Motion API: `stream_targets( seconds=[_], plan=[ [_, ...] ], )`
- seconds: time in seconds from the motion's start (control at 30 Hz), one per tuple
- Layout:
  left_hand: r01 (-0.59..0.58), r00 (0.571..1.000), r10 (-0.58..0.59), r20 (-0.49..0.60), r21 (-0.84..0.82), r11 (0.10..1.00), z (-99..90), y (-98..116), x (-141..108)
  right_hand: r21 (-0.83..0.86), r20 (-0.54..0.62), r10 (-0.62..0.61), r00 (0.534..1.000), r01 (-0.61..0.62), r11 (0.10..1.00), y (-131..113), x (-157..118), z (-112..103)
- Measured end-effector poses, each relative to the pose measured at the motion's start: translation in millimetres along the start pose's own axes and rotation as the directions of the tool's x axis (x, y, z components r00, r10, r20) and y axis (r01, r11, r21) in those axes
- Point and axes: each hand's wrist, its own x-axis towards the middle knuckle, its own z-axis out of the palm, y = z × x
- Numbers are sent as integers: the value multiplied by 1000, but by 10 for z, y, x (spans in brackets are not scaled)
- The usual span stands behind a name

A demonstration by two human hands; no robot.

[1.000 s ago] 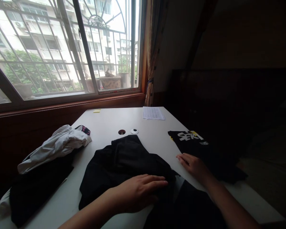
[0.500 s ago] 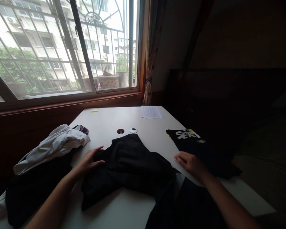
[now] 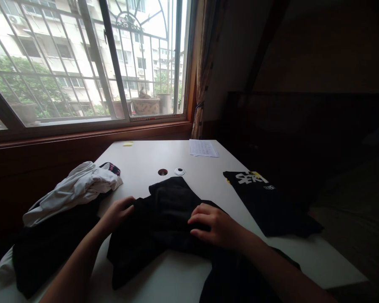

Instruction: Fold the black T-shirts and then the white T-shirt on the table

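Note:
A black garment (image 3: 167,219) lies spread and rumpled across the middle of the white table, its near right part running down toward me. At its left edge is my left hand (image 3: 118,214), thumb and fingers closed on the cloth. My right hand (image 3: 213,223) is over the garment's right half, palm down, with fingers bent and apart. Whether its fingertips touch the cloth is hard to tell in the dim light. To the right lies a flat dark shirt (image 3: 255,198) with white and yellow lettering.
At the left is a pile of clothes, with a white garment (image 3: 72,189) on top of dark cloth (image 3: 57,244). Farther back on the table (image 3: 151,155) are a round cable hole (image 3: 162,172), its white cover (image 3: 179,171), paper sheets (image 3: 204,148) and a yellow note (image 3: 128,144). A barred window stands behind.
My right hand has moved left, from beside the garment to over its right half. My left hand has closed its fingers on the garment's left edge. The view has shifted slightly.

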Motion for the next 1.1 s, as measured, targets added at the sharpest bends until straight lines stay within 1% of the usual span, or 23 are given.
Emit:
stream_targets(
  seconds=[0.03,0.1,0.17,0.2,0.27,0.3,0.37,0.4,0.43,0.47,0.5,0.53,0.6,0.67,0.7,0.73,0.77,0.83,0.87,0.9,0.93,1.0,1.1],
  plan=[
    [22,999,-24,-28,-66,998,28,53,-10,23,30,3,1000,-4,1000,-83,67,100],
    [45,997,-58,-57,-198,979,104,172,-48,106,98,63,993,-73,992,-191,179,280],
    [36,998,-49,-38,-280,959,197,301,-106,247,141,140,980,-172,954,-224,263,416],
    [21,1000,-22,-1,-301,953,246,366,-139,339,152,170,974,-213,916,-217,296,466],
    [0,989,52,140,-347,938,346,492,-203,538,160,228,961,-278,795,-170,339,539],
    [11,969,87,233,-389,921,396,550,-231,629,168,264,950,-310,713,-138,350,568],
    [90,903,142,404,-503,859,492,645,-271,759,181,357,916,-361,542,-72,356,618],
    [144,871,163,464,-557,818,536,680,-282,800,171,410,896,-369,473,-43,355,642],
    [187,848,179,499,-598,779,576,705,-285,832,150,460,875,-364,419,-17,354,664],
    [202,839,194,508,-622,756,608,719,-282,861,117,507,854,-342,377,7,355,685],
    [186,841,207,500,-626,757,632,723,-273,889,79,549,832,-308,338,30,358,701],
    [147,851,219,477,-616,774,647,715,-258,917,45,585,810,-266,298,53,362,710],
    [40,885,239,400,-575,817,654,668,-216,959,-11,656,755,-178,221,105,371,696],
    [-52,931,240,276,-547,835,641,584,-163,978,-72,731,678,-94,184,153,373,618],
    [-91,954,230,194,-541,836,634,532,-136,983,-86,757,648,-70,172,168,369,553],
    [-128,971,214,105,-529,839,630,475,-109,986,-78,766,638,-64,153,174,362,472],
    [-160,980,197,19,-506,847,631,416,-84,990,-49,757,652,-69,123,165,353,379],
    [-212,977,178,-117,-432,877,652,302,-41,993,43,681,731,-104,49,106,333,175],
    [-231,970,184,-156,-384,894,673,253,-24,992,87,633,769,-127,18,59,324,78],
    [-250,963,199,-180,-332,909,701,212,-10,989,122,591,797,-149,-3,6,315,-9],
    [-272,956,223,-192,-283,920,735,184,1,986,148,560,816,-169,-14,-49,308,-81],
    [-327,938,291,-191,-198,924,811,164,15,976,195,513,836,-218,-15,-148,300,-171],
    [-388,917,369,-150,-132,912,910,205,24,967,199,489,849,-250,41,-237,300,-190]
  ],
)
